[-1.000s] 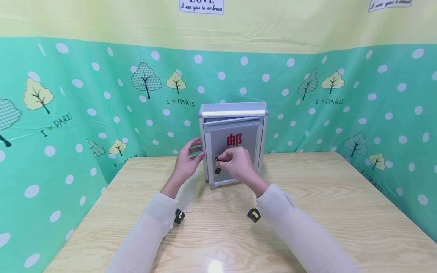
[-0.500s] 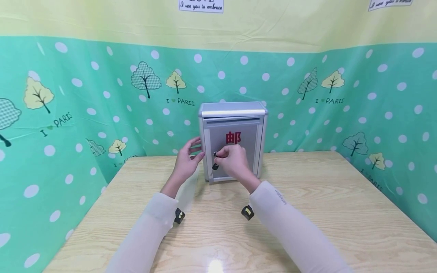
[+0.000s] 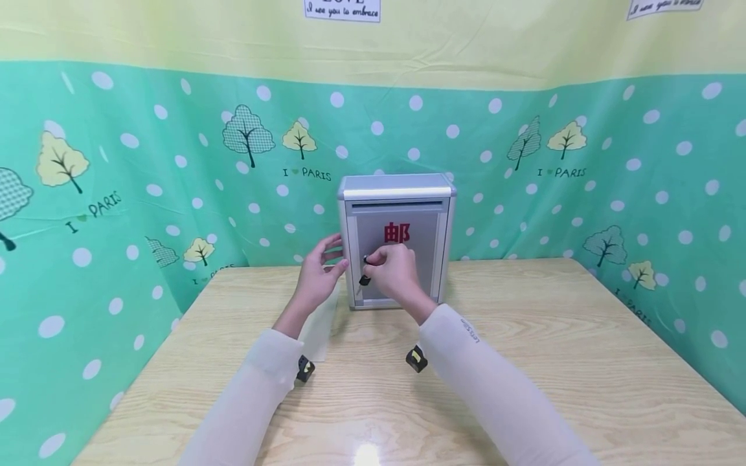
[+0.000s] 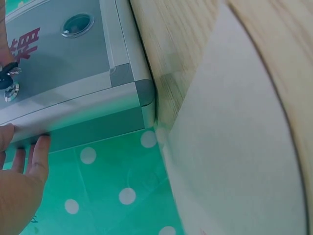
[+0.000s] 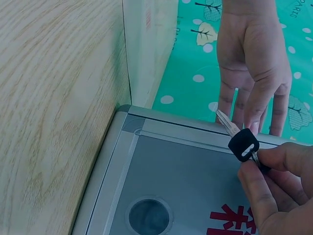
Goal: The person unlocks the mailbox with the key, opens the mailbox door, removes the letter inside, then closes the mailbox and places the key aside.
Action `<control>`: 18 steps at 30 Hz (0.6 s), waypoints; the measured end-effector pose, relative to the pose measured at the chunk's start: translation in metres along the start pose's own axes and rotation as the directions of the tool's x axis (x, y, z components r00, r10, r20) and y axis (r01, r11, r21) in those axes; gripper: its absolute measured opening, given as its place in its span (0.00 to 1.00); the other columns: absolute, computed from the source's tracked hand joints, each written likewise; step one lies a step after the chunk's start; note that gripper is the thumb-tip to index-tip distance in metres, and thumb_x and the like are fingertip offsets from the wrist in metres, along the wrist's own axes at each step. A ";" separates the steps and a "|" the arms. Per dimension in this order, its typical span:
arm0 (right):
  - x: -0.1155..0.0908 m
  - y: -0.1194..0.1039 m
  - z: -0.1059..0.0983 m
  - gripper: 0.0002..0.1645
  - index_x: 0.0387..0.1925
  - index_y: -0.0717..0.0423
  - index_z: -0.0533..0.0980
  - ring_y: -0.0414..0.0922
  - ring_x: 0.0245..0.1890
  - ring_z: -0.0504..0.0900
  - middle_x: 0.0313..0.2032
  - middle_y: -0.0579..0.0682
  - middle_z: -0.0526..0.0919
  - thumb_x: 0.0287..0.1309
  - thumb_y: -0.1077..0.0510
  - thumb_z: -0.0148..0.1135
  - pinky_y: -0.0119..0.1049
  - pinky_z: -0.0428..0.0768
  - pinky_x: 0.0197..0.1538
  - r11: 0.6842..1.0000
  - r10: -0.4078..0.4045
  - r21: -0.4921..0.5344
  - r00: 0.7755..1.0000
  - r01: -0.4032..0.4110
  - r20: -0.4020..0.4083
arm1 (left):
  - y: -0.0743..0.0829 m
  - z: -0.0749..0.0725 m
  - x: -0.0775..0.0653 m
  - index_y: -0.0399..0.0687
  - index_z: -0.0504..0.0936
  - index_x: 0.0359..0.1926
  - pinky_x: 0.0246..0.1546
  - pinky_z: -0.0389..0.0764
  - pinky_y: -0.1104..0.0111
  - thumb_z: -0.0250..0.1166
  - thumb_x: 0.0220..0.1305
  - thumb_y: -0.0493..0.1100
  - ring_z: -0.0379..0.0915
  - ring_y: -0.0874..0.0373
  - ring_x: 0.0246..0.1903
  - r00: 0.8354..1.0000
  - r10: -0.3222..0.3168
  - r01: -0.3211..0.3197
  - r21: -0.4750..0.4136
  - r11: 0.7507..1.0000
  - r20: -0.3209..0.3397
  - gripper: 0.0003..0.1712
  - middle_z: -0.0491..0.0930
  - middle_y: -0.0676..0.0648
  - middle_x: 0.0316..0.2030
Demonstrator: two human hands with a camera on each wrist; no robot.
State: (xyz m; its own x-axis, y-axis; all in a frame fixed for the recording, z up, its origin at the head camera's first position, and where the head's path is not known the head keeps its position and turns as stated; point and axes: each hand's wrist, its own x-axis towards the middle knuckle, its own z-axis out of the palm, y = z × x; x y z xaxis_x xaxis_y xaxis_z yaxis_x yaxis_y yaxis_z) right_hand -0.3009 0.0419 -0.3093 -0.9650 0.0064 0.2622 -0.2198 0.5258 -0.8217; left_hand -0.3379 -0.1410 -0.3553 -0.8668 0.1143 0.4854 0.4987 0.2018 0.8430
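A grey metal mailbox [image 3: 424, 223] with a red character on its door stands upright at the back of the table. Its door lies flush with the frame. My right hand [image 3: 399, 268] pinches a black-headed key [image 4: 7, 71] between thumb and fingers at the round lock [image 4: 12, 92] near the door's left edge; the key's blade is hidden. A second key [image 5: 243, 144], also black-headed, dangles from the same ring with its blade free. My left hand [image 3: 317, 278] touches the mailbox's left side, fingers extended along it and thumb by the front edge.
A white sheet of paper [image 3: 319, 329] lies on the wooden table [image 3: 524, 336] left of the mailbox, partly behind my left forearm. A green polka-dot curtain [image 3: 495, 213] hangs close behind the box. A small black device [image 3: 416, 358] sits under my right wrist.
The mailbox door, slightly ajar at its top and bottom a second ago, has swung shut into its frame. My right hand moved inward and a little left with the keys; my left hand stayed put.
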 end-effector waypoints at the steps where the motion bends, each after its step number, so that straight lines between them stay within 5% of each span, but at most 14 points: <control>1: 0.000 0.000 0.000 0.06 0.36 0.55 0.88 0.42 0.32 0.84 0.30 0.45 0.87 0.55 0.63 0.76 0.33 0.84 0.33 1.000 -0.002 -0.001 1.000 0.002 -0.002 | 0.000 0.000 0.000 0.43 0.67 0.73 0.60 0.80 0.48 0.64 0.71 0.31 0.73 0.37 0.62 1.000 0.004 -0.004 -0.002 1.000 0.000 0.32 0.73 0.38 0.67; 12: -0.002 0.003 0.007 0.06 0.37 0.55 0.89 0.41 0.32 0.85 0.37 0.49 0.91 0.56 0.63 0.76 0.33 0.85 0.33 0.999 -0.049 -0.009 0.998 0.049 -0.051 | 0.000 0.001 0.001 0.40 0.64 0.75 0.61 0.79 0.48 0.61 0.72 0.30 0.71 0.35 0.64 1.000 -0.014 0.014 0.006 1.000 0.004 0.33 0.70 0.35 0.69; 18: -0.008 0.003 0.013 0.07 0.40 0.58 0.89 0.43 0.32 0.87 0.37 0.52 0.91 0.58 0.65 0.72 0.36 0.87 0.40 0.976 -0.186 -0.131 0.978 0.174 -0.089 | 0.022 0.001 -0.005 0.35 0.63 0.74 0.62 0.79 0.48 0.60 0.72 0.27 0.70 0.34 0.64 0.999 -0.028 0.028 0.001 1.000 0.016 0.32 0.69 0.33 0.68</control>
State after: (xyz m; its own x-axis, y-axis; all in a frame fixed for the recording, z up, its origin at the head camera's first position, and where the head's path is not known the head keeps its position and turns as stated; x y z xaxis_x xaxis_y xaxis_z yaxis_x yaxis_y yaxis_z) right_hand -0.2958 0.0321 -0.3200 -0.8904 -0.0159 0.4549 -0.3636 0.6261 -0.6898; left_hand -0.3222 -0.1363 -0.3395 -0.8803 0.1240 0.4579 0.4743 0.2059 0.8560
